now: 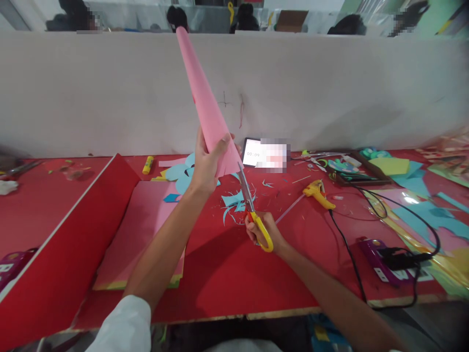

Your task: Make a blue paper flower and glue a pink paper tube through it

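My left hand (212,161) is wrapped round the wide lower end of a long pink paper cone (205,93), whose narrow end points up and away from me. In my right hand (266,230) is a pair of scissors (247,190) with yellow and orange handles. The scissor tips meet the cone's lower right edge, just beside my left hand; whether the blades bite into the paper is hard to tell. Below the blades lie blue paper scraps (234,200) on the red table (227,274).
A red divider (80,234) and a stack of coloured paper (142,230) stand left. At the back are a glue stick (148,165) and a lit tablet (252,152). Right are a yellow glue gun (319,194), black cables, a purple power strip (388,264) and a tray (362,178).
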Demonstrator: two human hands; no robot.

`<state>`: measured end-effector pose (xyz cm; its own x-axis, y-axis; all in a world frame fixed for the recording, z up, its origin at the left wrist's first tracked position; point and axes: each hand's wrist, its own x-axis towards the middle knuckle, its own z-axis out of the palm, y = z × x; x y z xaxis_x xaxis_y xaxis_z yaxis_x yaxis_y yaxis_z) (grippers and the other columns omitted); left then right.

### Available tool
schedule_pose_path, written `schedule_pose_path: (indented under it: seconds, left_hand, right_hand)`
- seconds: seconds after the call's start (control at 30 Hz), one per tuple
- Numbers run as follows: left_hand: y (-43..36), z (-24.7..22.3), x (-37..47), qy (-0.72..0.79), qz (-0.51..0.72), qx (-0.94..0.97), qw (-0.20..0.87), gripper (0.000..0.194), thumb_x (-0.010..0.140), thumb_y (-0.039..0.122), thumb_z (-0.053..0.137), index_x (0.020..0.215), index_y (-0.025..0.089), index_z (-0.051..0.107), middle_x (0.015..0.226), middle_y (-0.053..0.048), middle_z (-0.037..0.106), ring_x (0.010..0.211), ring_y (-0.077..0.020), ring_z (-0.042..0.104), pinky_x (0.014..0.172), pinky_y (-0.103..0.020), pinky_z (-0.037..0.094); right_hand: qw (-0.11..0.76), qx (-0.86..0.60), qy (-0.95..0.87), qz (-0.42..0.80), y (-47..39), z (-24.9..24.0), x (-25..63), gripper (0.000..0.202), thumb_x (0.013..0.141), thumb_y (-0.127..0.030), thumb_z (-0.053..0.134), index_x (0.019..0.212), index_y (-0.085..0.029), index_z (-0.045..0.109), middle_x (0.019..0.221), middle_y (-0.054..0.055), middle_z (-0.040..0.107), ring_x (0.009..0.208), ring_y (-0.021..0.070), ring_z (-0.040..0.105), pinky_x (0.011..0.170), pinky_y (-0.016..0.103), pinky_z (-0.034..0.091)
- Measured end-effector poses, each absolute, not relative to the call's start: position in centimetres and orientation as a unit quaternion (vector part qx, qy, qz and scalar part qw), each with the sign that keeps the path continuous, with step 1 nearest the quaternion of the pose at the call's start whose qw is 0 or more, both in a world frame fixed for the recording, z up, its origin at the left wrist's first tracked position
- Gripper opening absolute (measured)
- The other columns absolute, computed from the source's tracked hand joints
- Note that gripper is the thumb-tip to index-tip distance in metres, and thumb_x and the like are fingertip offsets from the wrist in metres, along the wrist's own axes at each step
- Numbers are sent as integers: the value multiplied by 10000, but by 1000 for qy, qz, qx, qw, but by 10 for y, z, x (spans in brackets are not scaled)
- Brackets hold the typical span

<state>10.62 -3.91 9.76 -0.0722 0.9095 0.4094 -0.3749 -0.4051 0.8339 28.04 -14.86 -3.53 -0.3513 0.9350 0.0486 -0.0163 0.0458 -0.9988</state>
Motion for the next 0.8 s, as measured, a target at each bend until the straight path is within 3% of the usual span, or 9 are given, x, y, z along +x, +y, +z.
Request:
schedule_pose_path:
  seconds: [0.2, 0.4, 0.8]
  left_hand:
    - [-44, 102, 109, 283, 691, 465, 476, 538, 810, 533, 907, 1162, 292, 580, 1039, -37, 750, 931, -236, 785, 784, -380, 665]
    - [-41, 103, 106, 283, 721, 435, 459, 477, 816, 480, 902, 1121, 315, 574, 1024, -14, 738, 946, -245, 787, 854, -425, 652]
    - [-45, 102, 111, 300, 725, 443, 434, 540, 790, 512, 945, 1159, 338, 591, 1060, -24, 709, 949, -223, 742, 835, -394, 668]
  right_hand:
    - [430, -334, -612, 573, -148, -42, 279, 754, 809, -979, 586, 770, -226, 554, 525, -66, 465, 408, 91, 407, 407, 237, 369]
    - [418, -343, -638, 548, -147, -55, 282, 772, 846, -980, 540, 842, -211, 607, 594, -55, 476, 459, 96, 437, 463, 251, 401]
    - [412, -394, -652, 500, -149, -44, 285, 754, 867, -974, 518, 761, -227, 539, 547, -40, 495, 459, 112, 459, 471, 271, 384]
